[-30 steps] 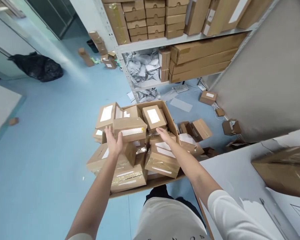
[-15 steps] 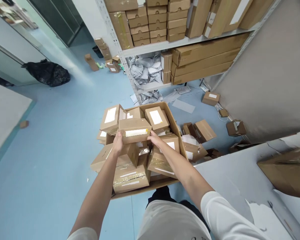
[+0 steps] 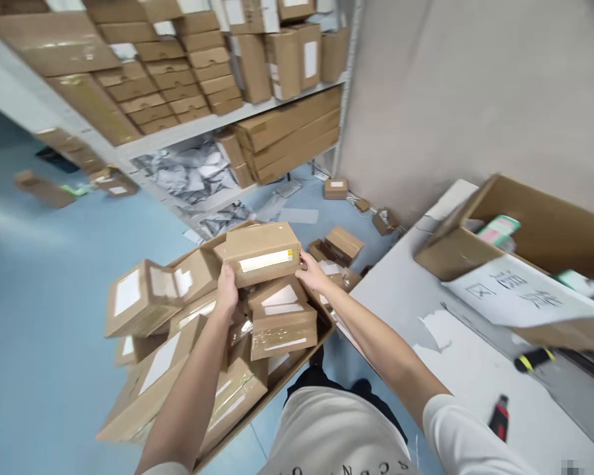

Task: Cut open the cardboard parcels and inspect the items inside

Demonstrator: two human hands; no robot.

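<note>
Between both hands is a brown cardboard box (image 3: 262,247) with a long white label on its near side. My left hand (image 3: 226,290) grips its left end, fingers partly hidden behind it. At its right end, my right hand (image 3: 311,272) presses with thumb and fingers. Underneath stands a large open carton (image 3: 257,419) heaped with several taped boxes. One labelled box (image 3: 283,316) lies just below the held one, and another box (image 3: 141,297) leans out over the carton's left side.
A shelf rack (image 3: 178,135) full of cardboard boxes stands ahead. On the right, a white table (image 3: 455,389) bears an open carton (image 3: 440,254) with a handwritten sheet, plus a red-and-black cutter (image 3: 499,419). Opened boxes (image 3: 344,244) lie on the floor beyond the large carton.
The view has swung to the right, bringing more of the table and its open carton into sight. The held box has shifted over the carton's far right side, still between both hands.
</note>
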